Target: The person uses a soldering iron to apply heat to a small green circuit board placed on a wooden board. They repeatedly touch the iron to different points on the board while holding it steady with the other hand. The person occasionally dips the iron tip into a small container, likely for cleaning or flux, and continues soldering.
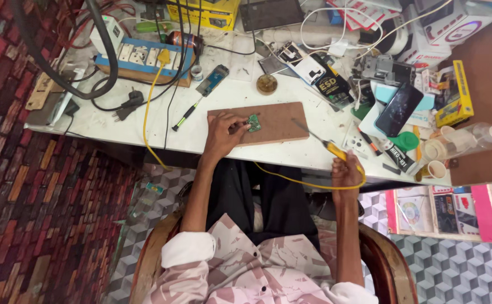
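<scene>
A brown wooden board point(280, 121) lies on the white workbench point(122, 126). My left hand point(222, 132) rests on the board's left part, its fingers pinching a small green circuit board point(254, 123). My right hand point(345, 170) is at the bench's front edge, to the right of the board, closed around the yellow handle of a soldering iron point(327, 145). The iron's metal tip points up-left over the board's right corner, a short way from the circuit board. Its yellow cord point(291, 179) loops down in front of the bench.
A blue-and-white power strip point(139, 56) with plugs and dark cables sits at the back left. A screwdriver point(185, 117), a small round tin point(267, 83), a black phone point(399, 108), plastic bottles point(471, 135), boxes and loose parts crowd the bench's back and right.
</scene>
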